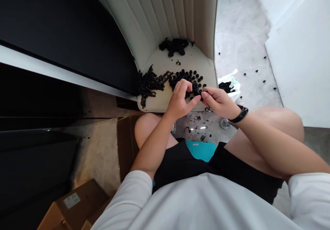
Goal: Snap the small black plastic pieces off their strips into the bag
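Over the front of a cream padded seat (160,101), both hands meet. My right hand (219,101) pinches a small black round piece (201,95) between thumb and fingertips. My left hand (182,99) has its thumb stretched toward that piece, with the fingers curved and a gap between; whether the thumb touches it I cannot tell. Just beyond the hands lies a pile of black round pieces (183,74), several standing loose at its right. To the left is a tangled heap of thin black webbed scraps (151,84).
A dark lumpy black heap (174,46) lies against the seat's ribbed backrest (160,13). Right of the seat, a white plastic bag (233,82) holds black bits. Black pieces and scraps dot the grey floor (239,27). Cardboard boxes (77,202) stand lower left, beside a dark panel (64,34).
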### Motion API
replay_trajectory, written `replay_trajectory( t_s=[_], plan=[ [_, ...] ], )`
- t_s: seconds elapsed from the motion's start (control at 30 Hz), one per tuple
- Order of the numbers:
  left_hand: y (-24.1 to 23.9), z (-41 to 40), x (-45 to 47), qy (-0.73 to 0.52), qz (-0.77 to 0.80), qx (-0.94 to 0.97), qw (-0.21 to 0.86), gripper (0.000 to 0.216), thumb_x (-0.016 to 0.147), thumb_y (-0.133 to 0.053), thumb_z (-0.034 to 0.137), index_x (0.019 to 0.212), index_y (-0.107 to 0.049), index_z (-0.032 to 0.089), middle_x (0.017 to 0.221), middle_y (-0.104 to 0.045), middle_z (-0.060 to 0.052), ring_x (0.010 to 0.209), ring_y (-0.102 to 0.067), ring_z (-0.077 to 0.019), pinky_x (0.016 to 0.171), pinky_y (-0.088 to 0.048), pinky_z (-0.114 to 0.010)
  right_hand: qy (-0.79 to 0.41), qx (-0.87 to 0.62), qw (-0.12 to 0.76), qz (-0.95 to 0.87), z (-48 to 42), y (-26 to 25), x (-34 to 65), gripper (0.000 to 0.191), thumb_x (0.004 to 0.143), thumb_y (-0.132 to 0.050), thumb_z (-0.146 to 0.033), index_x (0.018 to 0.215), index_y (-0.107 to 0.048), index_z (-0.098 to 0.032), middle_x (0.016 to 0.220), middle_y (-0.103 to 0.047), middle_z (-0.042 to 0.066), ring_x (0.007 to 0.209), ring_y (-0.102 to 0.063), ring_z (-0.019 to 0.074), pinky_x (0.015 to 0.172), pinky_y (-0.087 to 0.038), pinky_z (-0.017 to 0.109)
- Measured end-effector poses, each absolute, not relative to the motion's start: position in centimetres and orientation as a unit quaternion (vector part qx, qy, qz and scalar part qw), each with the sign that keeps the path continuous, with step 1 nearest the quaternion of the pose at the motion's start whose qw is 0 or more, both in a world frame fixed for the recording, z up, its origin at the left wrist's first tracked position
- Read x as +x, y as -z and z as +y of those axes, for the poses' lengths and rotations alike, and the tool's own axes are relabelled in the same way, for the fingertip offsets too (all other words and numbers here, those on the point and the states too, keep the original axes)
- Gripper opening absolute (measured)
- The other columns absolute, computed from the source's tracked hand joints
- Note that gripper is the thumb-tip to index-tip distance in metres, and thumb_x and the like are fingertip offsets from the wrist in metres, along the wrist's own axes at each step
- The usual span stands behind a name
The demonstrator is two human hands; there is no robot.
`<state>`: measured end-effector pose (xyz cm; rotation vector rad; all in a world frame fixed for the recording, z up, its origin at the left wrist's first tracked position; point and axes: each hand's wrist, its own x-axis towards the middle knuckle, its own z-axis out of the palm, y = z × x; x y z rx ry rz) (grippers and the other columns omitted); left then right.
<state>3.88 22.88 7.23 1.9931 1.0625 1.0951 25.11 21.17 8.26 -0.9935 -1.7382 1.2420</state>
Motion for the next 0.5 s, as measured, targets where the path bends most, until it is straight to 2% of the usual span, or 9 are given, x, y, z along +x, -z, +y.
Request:
replay_trajectory(
  t_s=[0.07,0.13,0.23,0.33,0.5],
  plan=[
    [-7.22,22.55,4.03,-0.381,0.396,0.769,0.326,0.043,0.104,-0.065,0.055,0.078,-0.054,0.022,0.076,-0.053,-0.001,0.075,-0.051,-0.0175,0.075,-0.043,-0.037,-0.477,-0.402,0.386,-0.679,21.21,-8.14,25.0,0.062,0.109,-0.05,-0.076,0.073,-0.044,-0.026,0.061,-0.048,-0.002,0.059,-0.04,0.0156,0.058,-0.031,0.033],
    [-7.0,22.21,4.22,-0.35,0.393,0.763,0.376,0.054,0.109,-0.056,0.058,0.069,-0.051,0.021,0.065,-0.048,0.001,0.064,-0.045,-0.0148,0.066,-0.037,-0.035,-0.47,-0.407,0.387,-0.681,21.26,-8.08,24.83,0.063,0.108,-0.051,-0.077,0.073,-0.044,-0.026,0.062,-0.047,-0.001,0.061,-0.04,0.0162,0.059,-0.03,0.033],
    [-6.55,22.05,4.51,-0.338,0.405,0.707,0.472,0.068,0.107,-0.051,0.074,0.067,-0.059,0.019,0.059,-0.053,0.0,0.058,-0.048,-0.0131,0.059,-0.035,-0.032,-0.472,-0.399,0.381,-0.687,21.33,-8.0,24.7,0.063,0.107,-0.051,-0.077,0.072,-0.045,-0.025,0.063,-0.047,-0.001,0.062,-0.04,0.0164,0.059,-0.03,0.033],
    [-6.37,22.39,4.6,-0.318,0.406,0.648,0.561,0.073,0.097,-0.059,0.085,0.071,-0.065,0.018,0.057,-0.06,-0.001,0.053,-0.054,-0.012,0.055,-0.041,-0.028,-0.497,-0.39,0.377,-0.678,21.4,-7.92,24.82,0.063,0.107,-0.05,-0.078,0.074,-0.046,-0.025,0.064,-0.048,-0.002,0.061,-0.04,0.0156,0.058,-0.031,0.032],
    [-6.92,22.86,3.99,-0.283,0.352,0.593,0.667,0.065,0.088,-0.077,0.081,0.078,-0.067,0.017,0.066,-0.07,-0.002,0.059,-0.067,-0.0129,0.061,-0.055,-0.027,-0.579,-0.364,0.386,-0.619,21.36,-7.8,25.0,0.065,0.1,-0.061,-0.082,0.072,-0.044,-0.026,0.059,-0.044,-0.004,0.056,-0.038,0.0138,0.054,-0.03,0.031]
  ],
)
